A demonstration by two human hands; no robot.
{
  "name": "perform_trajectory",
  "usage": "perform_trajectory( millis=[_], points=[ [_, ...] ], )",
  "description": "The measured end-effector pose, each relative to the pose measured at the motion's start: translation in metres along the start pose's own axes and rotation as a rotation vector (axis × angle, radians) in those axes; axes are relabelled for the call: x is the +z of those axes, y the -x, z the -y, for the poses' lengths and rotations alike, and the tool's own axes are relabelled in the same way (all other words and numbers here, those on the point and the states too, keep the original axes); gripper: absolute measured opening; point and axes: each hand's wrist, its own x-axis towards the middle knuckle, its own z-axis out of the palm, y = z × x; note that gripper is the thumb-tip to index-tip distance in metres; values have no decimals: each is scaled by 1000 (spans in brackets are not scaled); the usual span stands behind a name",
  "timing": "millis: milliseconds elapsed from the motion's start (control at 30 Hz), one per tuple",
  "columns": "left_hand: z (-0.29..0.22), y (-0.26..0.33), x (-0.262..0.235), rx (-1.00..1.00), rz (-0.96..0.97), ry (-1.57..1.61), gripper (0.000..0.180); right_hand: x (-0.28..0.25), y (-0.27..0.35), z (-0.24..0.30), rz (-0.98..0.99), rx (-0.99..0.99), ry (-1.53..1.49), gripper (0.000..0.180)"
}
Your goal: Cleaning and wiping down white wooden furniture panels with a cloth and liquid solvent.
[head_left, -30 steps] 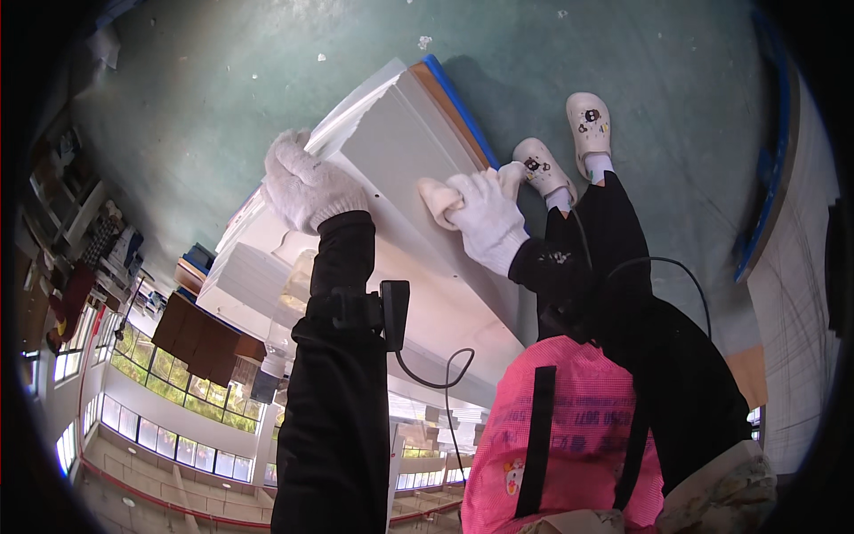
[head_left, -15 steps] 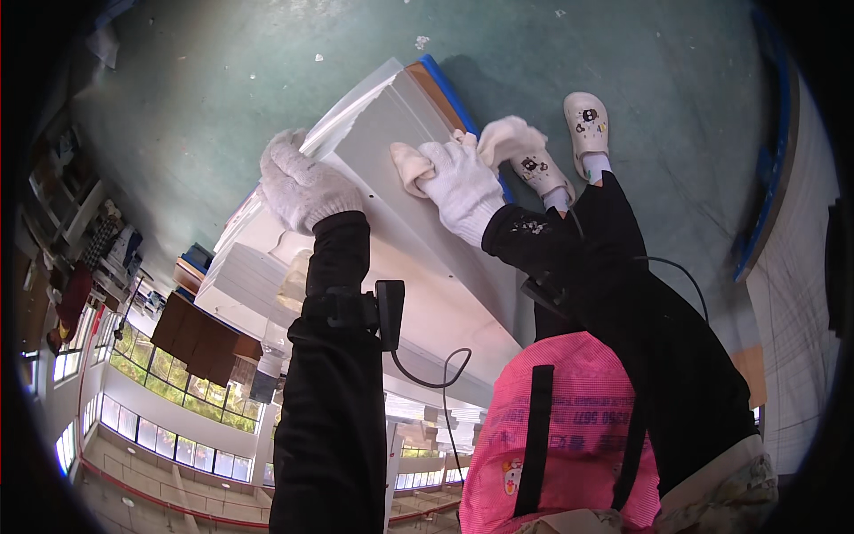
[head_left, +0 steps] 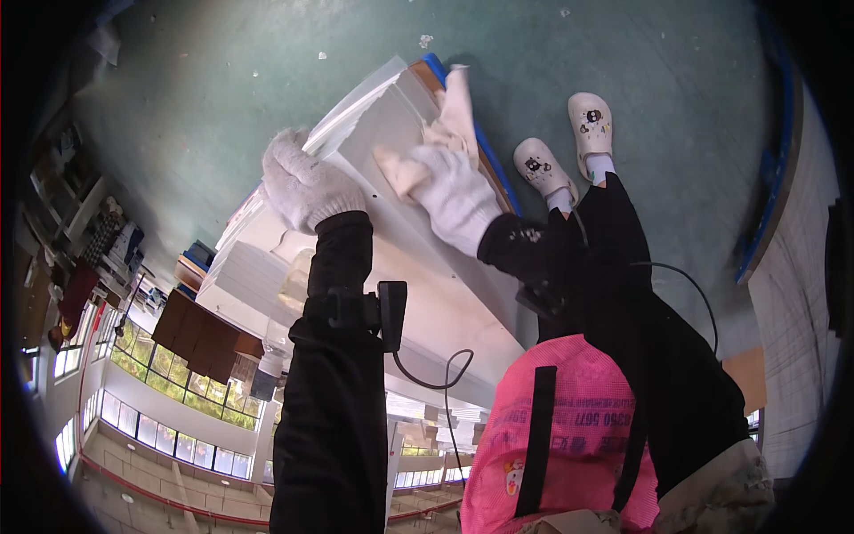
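A pile of white panels (head_left: 238, 271) stands in front of me, its top panel (head_left: 422, 276) smooth and white, with small dark holes. My left hand (head_left: 310, 185), in a pale knitted glove, is closed over the panel's far left edge. On the right side of the same panel, my right hand (head_left: 455, 200), gloved too and slightly blurred, holds a cream cloth (head_left: 456, 116) bunched in its fingers. One end of the cloth flares out past the hand towards the far right edge; another bit shows left of the fingers.
Blue and brown boards (head_left: 485, 147) lie under the panels. A clear plastic bottle (head_left: 274, 358) is beside my left forearm. My shoes (head_left: 544, 169) are on the green floor (head_left: 231, 116) at the right. A blue-edged board (head_left: 767, 191) curves along the far right. A cable hangs from my left wrist device (head_left: 390, 316).
My right hand has shifted slightly with the cloth. The cloth's loose end has swung from the right to the far side, lying over the panel edge. My left hand stays put.
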Motion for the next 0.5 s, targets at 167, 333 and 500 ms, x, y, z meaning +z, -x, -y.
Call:
perform_trajectory(
  millis=[167,333,500],
  points=[
    [-10,-1,-10,-3,17,-37,46,21,62,3,7,29,33,26],
    [-1,-2,-1,77,29,-80,46,-14,-6,5,48,-13,103,31],
    [-13,3,-7,-66,54,-74,45,1,43,21,136,135,43,27]
  ],
)
